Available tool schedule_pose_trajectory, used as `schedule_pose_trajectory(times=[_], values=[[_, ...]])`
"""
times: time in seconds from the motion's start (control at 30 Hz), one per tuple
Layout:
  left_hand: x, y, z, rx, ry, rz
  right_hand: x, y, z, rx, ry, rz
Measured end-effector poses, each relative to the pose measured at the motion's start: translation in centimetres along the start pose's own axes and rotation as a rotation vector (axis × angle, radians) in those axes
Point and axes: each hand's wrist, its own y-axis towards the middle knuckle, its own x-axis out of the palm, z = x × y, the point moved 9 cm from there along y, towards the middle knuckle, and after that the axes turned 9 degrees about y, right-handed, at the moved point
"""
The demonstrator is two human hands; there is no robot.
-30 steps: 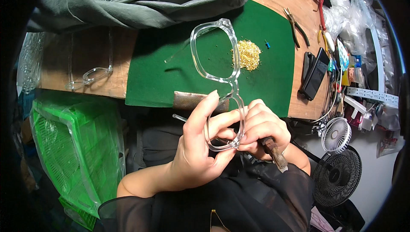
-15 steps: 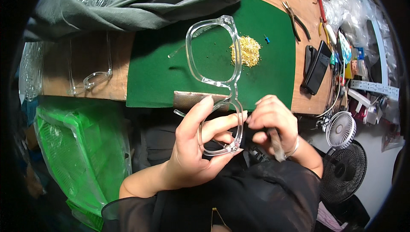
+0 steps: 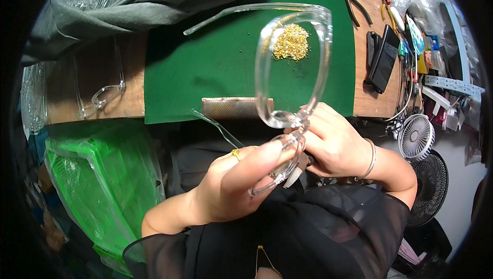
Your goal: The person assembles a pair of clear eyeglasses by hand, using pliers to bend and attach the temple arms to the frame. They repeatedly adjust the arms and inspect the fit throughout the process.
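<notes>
Holding a clear glasses frame up in both hands above the lap.
The left hand grips the lower lens rim between thumb and fingers; the right hand is closed on the bridge, just beside the left. Behind the frame, on the table, a green mat carries a heap of small gold parts and a flat metal file. Pliers lie beyond.
</notes>
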Motion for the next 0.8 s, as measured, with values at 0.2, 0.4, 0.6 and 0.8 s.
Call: schedule_pose_trajectory(times=[0.2,0.4,0.6,0.8], values=[[0.0,-0.8,-0.6,-0.011,-0.129,0.027,0.6,-0.1,0.2,-0.010,0.016,-0.058],[0.5,-0.9,-0.8,-0.025,-0.127,0.000,0.8,-0.3,0.2,-0.043,-0.085,0.008],[0.8,-0.8,-0.4,-0.012,-0.126,-0.022,1.2,-0.7,0.5,-0.054,-0.137,0.021],[0.9,-0.8,-0.5,-0.032,-0.142,-0.059,1.8,-1.2,0.6,-0.066,-0.221,0.064]])
